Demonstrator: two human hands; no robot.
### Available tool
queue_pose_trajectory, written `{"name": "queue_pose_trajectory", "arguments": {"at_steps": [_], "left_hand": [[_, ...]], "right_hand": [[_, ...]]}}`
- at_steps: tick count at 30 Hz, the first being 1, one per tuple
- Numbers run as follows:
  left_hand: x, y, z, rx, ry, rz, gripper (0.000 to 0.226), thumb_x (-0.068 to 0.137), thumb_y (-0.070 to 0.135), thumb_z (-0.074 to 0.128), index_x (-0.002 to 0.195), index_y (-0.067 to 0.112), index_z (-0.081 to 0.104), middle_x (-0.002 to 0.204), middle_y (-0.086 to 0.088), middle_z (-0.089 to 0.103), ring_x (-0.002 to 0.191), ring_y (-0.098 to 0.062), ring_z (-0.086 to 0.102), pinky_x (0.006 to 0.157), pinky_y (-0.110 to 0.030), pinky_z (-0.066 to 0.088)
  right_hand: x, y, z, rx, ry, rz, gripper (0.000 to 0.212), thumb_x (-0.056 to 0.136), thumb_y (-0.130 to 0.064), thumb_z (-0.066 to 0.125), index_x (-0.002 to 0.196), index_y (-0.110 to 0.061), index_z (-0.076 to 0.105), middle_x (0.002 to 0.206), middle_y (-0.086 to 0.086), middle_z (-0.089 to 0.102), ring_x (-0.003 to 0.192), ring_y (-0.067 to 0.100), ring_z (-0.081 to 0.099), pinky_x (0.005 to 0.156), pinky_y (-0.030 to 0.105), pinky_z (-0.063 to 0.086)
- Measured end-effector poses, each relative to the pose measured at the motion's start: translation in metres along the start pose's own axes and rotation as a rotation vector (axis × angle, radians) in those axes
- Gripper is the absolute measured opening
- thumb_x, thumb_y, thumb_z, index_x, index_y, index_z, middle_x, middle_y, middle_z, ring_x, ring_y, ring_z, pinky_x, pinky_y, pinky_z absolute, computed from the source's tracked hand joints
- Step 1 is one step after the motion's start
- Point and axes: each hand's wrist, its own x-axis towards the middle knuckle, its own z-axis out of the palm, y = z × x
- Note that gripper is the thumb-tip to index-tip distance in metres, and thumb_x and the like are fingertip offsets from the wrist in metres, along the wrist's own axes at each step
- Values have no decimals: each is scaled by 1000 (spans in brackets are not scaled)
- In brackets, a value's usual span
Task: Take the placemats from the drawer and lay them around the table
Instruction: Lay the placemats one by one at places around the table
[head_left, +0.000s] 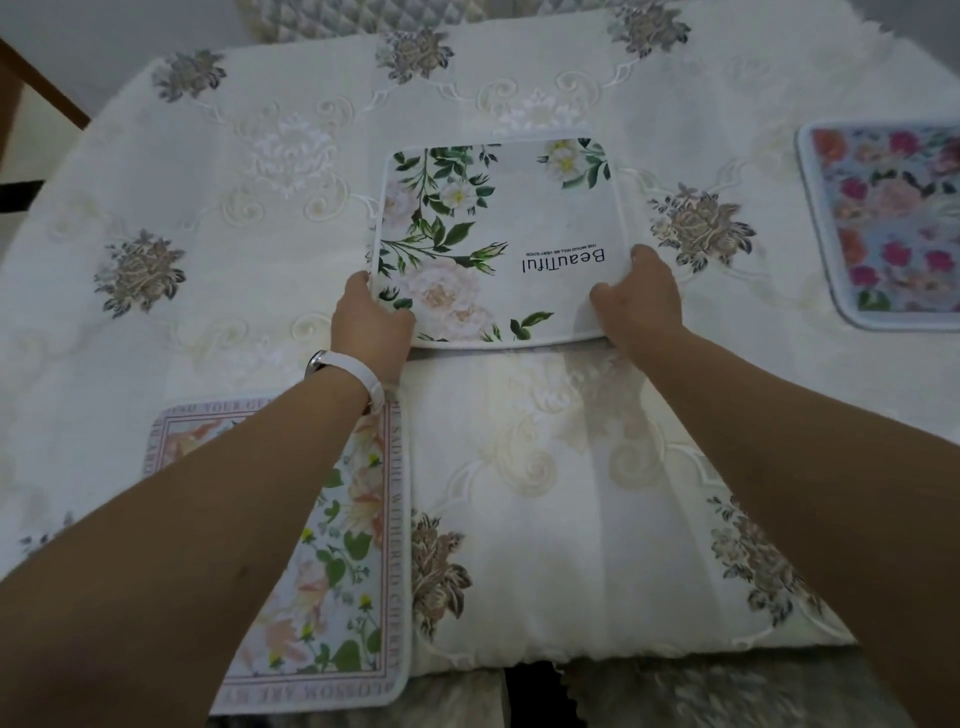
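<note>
Mid-laying white placemat (498, 239) on table (218, 171), left hand (371, 322) and right hand (641, 301) each pinching a near corner of it. Next, likely: set flat, square it, let go.

pink flower mat (893, 223): right side cut off by edge | near mat (343, 545): left part hidden under left arm (208, 519) | white mat (498, 234): near corners hidden by left hand (371, 322) and right hand (641, 306); tiny words too small to read
</note>
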Motion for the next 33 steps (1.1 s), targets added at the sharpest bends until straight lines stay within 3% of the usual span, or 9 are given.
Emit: {"name": "queue_pose_trajectory", "arguments": {"at_steps": [3,7,9,14,16,19,24,30,33], "left_hand": [[-1,3,2,-43,-19,-4,50,83,12,58,131,16,44,84,10,55,72,-9,55,56,-22,41],[-8,3,2,-115,18,-16,27,82,9,56,105,22,48,85,10,57,73,-12,56,56,-18,45],[-15,2,2,-147,16,-17,28,84,7,55,105,24,48,85,14,55,71,-4,54,48,-9,42],[-43,-7,-7,-188,16,-35,22,87,6,55,103,19,50,85,10,56,70,-5,53,40,-6,38],[-57,-13,-13,-208,12,-33,22,87,6,58,103,19,51,87,11,56,74,-5,55,47,-10,43],[-78,-24,-24,-219,-3,-52,24,88,9,59,107,22,51,93,8,59,81,-11,59,65,-29,50],[-115,-40,-40,-313,-67,-134,22,90,8,60,102,24,51,99,-5,62,87,-28,64,76,-50,58],[-156,-48,-53,-507,-117,-163,28,90,0,59,100,26,52,102,-10,63,91,-34,64,75,-51,58],[-172,-49,-58,-596,-132,-143,30,89,-2,57,97,27,54,96,-7,63,79,-28,63,64,-40,56]], "right_hand": [[4,1,-3,79,-29,32,39,85,-13,58,122,-4,51,102,6,56,88,23,52,74,32,44],[2,4,-5,173,-51,98,31,81,-9,58,112,-9,57,92,-1,57,82,20,55,70,31,46],[-4,8,-6,201,-74,101,24,82,-9,57,105,-15,51,84,-8,52,74,12,51,64,28,44],[-33,17,-11,235,-95,43,26,81,-8,56,103,-19,47,83,-13,49,72,2,47,56,21,35],[-47,18,-14,261,-112,38,29,81,-8,55,107,-19,48,84,-14,50,74,5,49,58,22,36],[-72,20,-17,300,-132,35,31,81,-7,54,108,-22,49,85,-14,53,75,0,50,56,20,35],[-112,22,-26,335,-148,34,30,80,-6,54,103,-25,51,87,-15,56,78,0,52,59,21,39],[-154,19,-43,304,-130,10,28,80,-4,53,98,-26,52,86,-12,59,76,5,56,57,24,40],[-179,12,-47,313,-104,23,26,80,-4,52,93,-25,52,85,-6,61,74,11,57,56,27,40]]}}
